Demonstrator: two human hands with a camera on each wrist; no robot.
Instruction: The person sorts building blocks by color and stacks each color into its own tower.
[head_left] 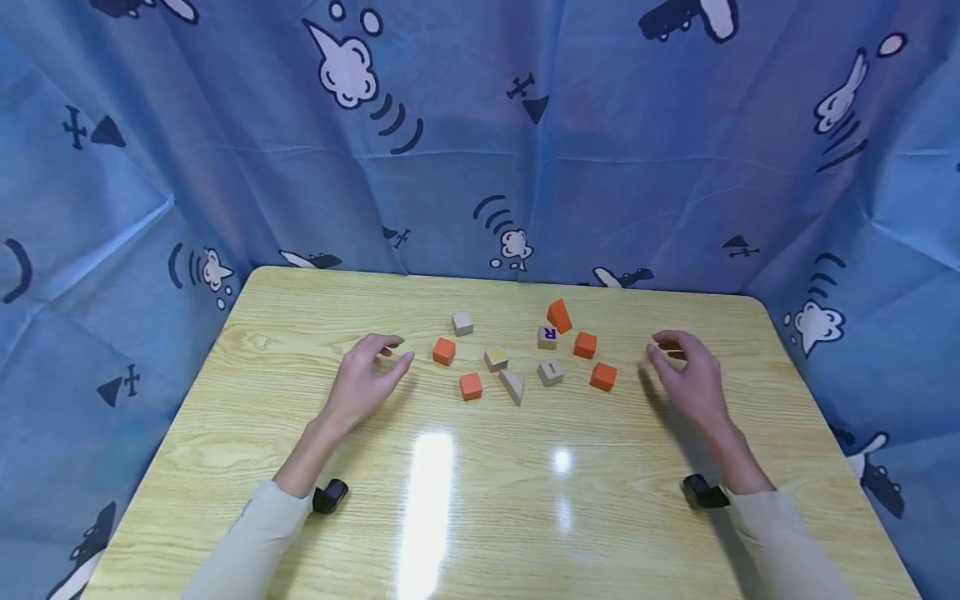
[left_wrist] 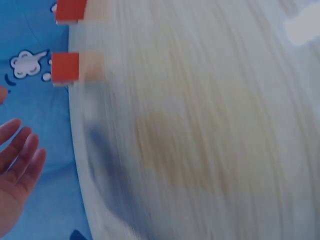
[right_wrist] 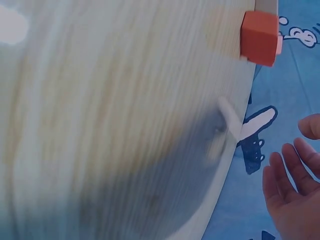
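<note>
Blocks (head_left: 551, 372) between your left hand (head_left: 363, 383) and right hand (head_left: 692, 379)

Your left hand hovers left of centre in the head view, above the table (head_left: 225, 417), its fingers loosely bent and apart from the thumb. Just right of its fingertips lies an orange cube (head_left: 443, 352), untouched. Your right hand hangs right of centre, its thumb and fingers also apart and loosely bent; the nearest block is another orange cube (head_left: 603, 377), to the left of the fingertips.

A third orange cube (head_left: 471, 386) lies just left of centre. Right of centre you have a fourth orange cube (head_left: 585, 345), with an orange wedge (head_left: 558, 316) above it in the frame. Between them sit an R cube (head_left: 547, 337), a yellow-marked cube (head_left: 496, 359) and a pale wedge (head_left: 513, 387); a pale cube (head_left: 462, 323) lies higher and to the left. Blue curtain (head_left: 450, 83) fills the upper frame.
</note>
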